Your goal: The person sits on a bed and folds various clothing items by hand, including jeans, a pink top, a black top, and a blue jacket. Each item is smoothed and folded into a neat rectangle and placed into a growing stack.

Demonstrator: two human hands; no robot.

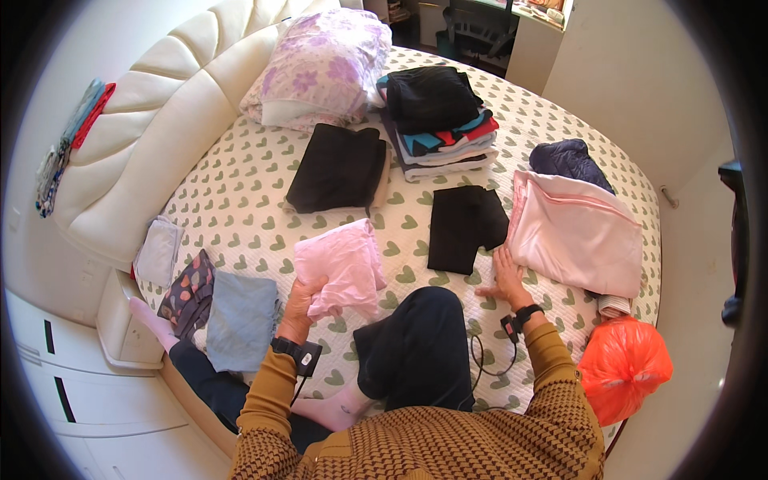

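My left hand is closed around the lower left edge of a folded pink cloth, its thumb on top. My right hand rests flat with spread fingers on the heart-patterned bedspread, its fingertips beside a folded black garment and the near left edge of a satiny light pink cloth. Left of my left hand lie a folded blue-grey cloth and a dark patterned garment. Beyond the pink cloth sits a black folded garment on a beige one.
Farther back stand a tall stack of folded clothes and a floral quilt by the padded headboard. A dark quilted garment lies at the right. An orange-red plastic bag is near my right elbow. Cables run from my wristbands.
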